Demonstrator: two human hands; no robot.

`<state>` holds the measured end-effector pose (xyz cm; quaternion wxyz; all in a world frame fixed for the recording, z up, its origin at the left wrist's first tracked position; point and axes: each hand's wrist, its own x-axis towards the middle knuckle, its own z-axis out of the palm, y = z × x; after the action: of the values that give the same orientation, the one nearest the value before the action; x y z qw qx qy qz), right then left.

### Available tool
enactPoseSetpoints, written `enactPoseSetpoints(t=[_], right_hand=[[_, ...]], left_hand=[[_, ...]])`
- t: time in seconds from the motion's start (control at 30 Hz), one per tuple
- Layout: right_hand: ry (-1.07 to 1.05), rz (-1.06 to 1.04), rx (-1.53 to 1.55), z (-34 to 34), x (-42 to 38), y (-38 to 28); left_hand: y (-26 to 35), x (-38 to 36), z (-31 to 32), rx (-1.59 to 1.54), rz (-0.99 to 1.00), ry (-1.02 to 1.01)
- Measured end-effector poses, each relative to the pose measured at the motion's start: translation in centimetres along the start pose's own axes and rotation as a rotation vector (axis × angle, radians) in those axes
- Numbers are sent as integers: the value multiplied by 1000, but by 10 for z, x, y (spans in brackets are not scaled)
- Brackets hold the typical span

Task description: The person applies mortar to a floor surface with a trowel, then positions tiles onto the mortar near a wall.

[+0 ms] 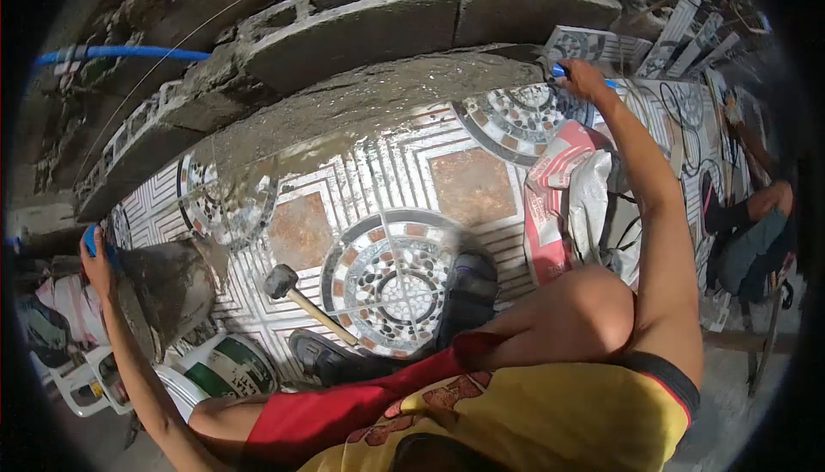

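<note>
My right hand (586,82), at the far right end of a strip of wet grey mortar (369,89), is closed round the blue handle of a trowel (559,70); the grey blade shows only in part. Out at the far left, my left hand (99,270) is closed on a blue object (89,240), mostly covered by the fingers, whose kind I cannot tell. Between the arms lies a patterned tile floor (473,184), wet near the mortar. A mallet (281,283) with a dark head and wooden handle rests on the tiles by my left shoe.
A low hollow-block wall (361,29) runs behind the mortar. Red and white sacks (550,240) lie by my right knee. A white and green bucket (228,369) stands at lower left. Cut tile strips (670,38) lean at upper right. Another person's leg (752,240) shows far right.
</note>
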<state>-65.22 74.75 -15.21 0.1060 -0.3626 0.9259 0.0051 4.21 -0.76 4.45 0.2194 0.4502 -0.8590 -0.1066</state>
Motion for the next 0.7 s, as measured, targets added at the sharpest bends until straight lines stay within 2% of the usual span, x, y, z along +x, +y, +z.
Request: enactPoseSetpoints(t=[0.07, 0.1, 0.13, 0.2, 0.27, 0.3, 0.37, 0.4, 0.47, 0.53, 0.63, 0.7], right_hand=[[75, -50, 87, 13, 7, 8], [23, -50, 88, 16, 4, 5], [-23, -57, 84, 12, 2, 0], [-18, -82, 80, 4, -5, -10], [92, -65, 164, 9, -9, -7], [90, -92, 156, 5, -8, -8], [-138, -9, 37, -3, 2, -15], [-139, -31, 27, -7, 9, -31], [93, -141, -16, -16, 13, -82], [173, -320, -55, -33, 19, -162], [131, -409, -5, -25, 47, -254], [92, -427, 3, -24, 61, -290]], left_hand=[[-13, -13, 2, 108, 32, 97], [-12, -16, -3, -36, 29, -40], [-26, -18, 2, 44, 39, 70], [-45, -23, 2, 90, 63, 66], [2, -40, -2, 107, 3, -15], [7, -47, 1, 83, 42, -22], [11, -48, 3, 61, 70, -12], [11, -50, 3, 39, 88, 9], [14, -50, 6, 25, 93, 22], [21, -47, 11, 181, 255, 204], [41, -43, 22, 204, 355, 257], [49, -42, 28, 154, 350, 234]])
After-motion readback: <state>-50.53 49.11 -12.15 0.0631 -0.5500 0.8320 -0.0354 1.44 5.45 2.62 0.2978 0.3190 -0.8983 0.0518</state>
